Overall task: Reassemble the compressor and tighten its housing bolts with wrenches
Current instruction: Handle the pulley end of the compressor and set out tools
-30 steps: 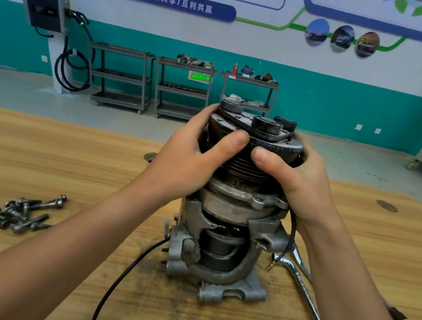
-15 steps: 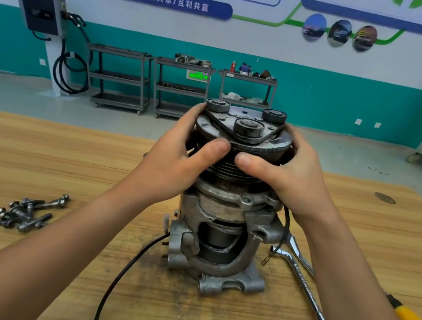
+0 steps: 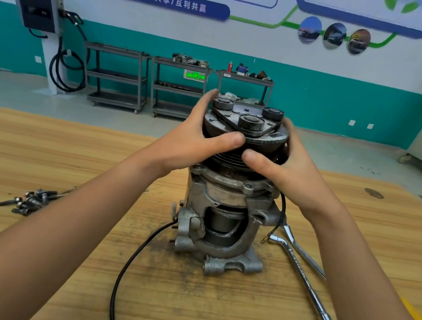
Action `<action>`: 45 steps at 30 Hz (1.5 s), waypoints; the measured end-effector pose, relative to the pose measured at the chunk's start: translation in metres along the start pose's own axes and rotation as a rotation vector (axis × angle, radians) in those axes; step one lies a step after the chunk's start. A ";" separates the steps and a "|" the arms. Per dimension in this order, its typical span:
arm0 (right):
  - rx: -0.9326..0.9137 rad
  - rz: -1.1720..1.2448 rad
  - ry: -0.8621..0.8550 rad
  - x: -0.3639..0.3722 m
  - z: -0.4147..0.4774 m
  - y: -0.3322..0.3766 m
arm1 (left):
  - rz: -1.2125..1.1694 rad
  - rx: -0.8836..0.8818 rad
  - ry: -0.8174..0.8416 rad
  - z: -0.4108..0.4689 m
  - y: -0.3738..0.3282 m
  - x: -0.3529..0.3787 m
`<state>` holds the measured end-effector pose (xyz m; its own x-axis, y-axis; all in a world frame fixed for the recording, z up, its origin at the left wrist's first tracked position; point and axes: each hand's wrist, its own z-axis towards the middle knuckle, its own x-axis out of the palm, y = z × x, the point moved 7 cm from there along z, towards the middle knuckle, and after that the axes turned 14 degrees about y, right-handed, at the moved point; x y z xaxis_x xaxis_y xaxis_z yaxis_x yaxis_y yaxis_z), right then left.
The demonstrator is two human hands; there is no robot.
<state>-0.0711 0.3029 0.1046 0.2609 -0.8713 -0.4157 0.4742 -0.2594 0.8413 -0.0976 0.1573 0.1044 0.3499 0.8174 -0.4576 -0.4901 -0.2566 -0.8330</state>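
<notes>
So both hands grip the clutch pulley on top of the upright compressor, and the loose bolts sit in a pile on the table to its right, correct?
Not quite. The head view shows the loose bolts piled on the table to the left of the compressor; it is the wrenches that lie to its right. The left hand and right hand do grip the clutch pulley on top.

The compressor (image 3: 225, 218) stands upright on the wooden table (image 3: 206, 312). The left hand (image 3: 192, 145) and right hand (image 3: 291, 170) grip its pulley (image 3: 244, 134) from either side, thumbs in front. Bolts (image 3: 30, 199) lie to the left, two wrenches (image 3: 300, 269) to the right, and a black cable (image 3: 131, 263) trails forward.
</notes>
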 end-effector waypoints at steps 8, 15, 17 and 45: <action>-0.030 0.107 -0.074 -0.008 0.010 -0.010 | -0.020 0.060 -0.205 0.001 -0.001 0.000; -0.134 0.229 -0.122 -0.020 0.019 0.001 | 0.025 0.100 -0.267 0.010 -0.027 -0.007; -0.174 0.209 -0.150 -0.028 0.022 0.016 | 0.062 0.116 -0.276 0.013 -0.046 -0.014; -0.056 0.013 -0.096 -0.009 0.008 -0.009 | 0.000 0.173 -0.166 0.000 -0.007 0.002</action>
<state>-0.0847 0.3098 0.1035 0.1870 -0.9111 -0.3673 0.5179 -0.2263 0.8250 -0.0933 0.1608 0.1091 0.2212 0.8946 -0.3882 -0.6247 -0.1756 -0.7608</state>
